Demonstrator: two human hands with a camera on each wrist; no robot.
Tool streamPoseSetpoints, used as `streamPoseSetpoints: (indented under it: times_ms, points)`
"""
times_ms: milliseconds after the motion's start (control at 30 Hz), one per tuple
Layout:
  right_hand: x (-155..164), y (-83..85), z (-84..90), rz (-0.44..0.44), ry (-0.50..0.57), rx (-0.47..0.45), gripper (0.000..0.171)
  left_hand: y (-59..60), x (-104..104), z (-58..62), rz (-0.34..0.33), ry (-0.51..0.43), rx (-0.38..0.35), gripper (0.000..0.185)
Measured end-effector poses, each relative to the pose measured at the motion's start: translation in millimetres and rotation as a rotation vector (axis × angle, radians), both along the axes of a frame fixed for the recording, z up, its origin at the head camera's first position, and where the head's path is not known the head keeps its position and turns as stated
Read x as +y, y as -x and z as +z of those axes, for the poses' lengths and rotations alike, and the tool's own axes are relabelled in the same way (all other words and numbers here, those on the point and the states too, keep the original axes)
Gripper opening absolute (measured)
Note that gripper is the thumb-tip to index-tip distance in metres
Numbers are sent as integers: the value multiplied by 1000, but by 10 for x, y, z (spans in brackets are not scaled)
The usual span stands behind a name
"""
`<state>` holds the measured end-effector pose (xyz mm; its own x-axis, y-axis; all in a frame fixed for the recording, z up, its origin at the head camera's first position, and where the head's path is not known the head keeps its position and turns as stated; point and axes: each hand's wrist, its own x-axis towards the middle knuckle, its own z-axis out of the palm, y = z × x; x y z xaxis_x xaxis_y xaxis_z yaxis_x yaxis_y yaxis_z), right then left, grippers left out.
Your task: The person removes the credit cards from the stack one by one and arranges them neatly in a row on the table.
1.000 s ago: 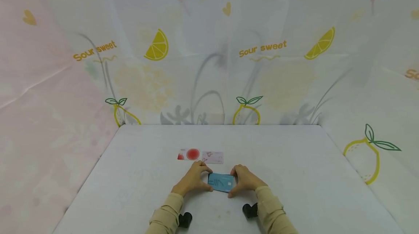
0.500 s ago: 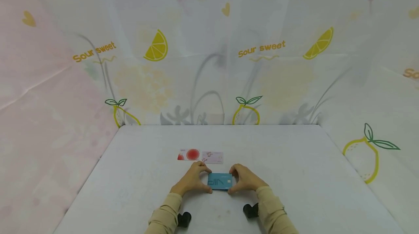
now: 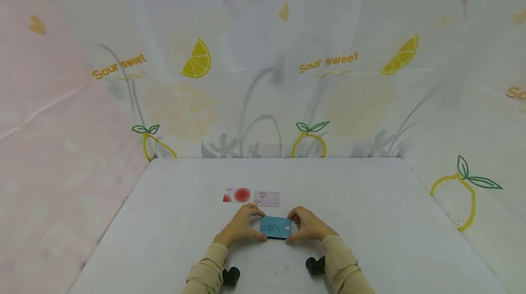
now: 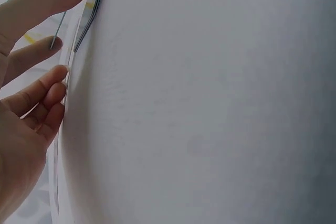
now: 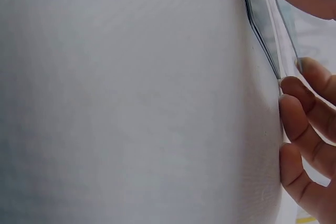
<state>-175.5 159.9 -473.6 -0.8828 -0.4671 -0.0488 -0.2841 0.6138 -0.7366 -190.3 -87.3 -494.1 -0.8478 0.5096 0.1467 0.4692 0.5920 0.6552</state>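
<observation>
A teal card (image 3: 276,228) marked VIP sits square to me just above the white table (image 3: 370,221). My left hand (image 3: 255,226) pinches its left end between thumb and forefinger, and my right hand (image 3: 297,227) pinches its right end the same way. In the left wrist view the card (image 4: 90,17) shows edge-on at the top, by the fingers of the left hand (image 4: 31,77). From the right wrist, the card (image 5: 262,30) appears as a thin dark edge above the curled fingers of the right hand (image 5: 304,129).
Two more cards lie side by side just beyond the hands: one with a red circle (image 3: 237,194) and a pale pink one (image 3: 267,197). Printed lemon-pattern sheets (image 3: 263,79) wall in the table on three sides. Black wrist cameras (image 3: 231,275) sit under both sleeves.
The teal card was tilted with its right end nearer me; both hands have turned it level and shifted it slightly away. The two far cards have not moved.
</observation>
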Motion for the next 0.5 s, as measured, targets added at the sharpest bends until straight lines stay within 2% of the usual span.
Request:
streamPoseSetpoints:
  times_ms: [300, 500]
  points:
    - [-7, 10, -36, 10, -23, 74, 58, 43, -13, 11, -8, -34, -28, 53]
    - [-5, 9, -20, -13, -34, 126, 62, 51, -26, 26, -8, -62, -7, 54]
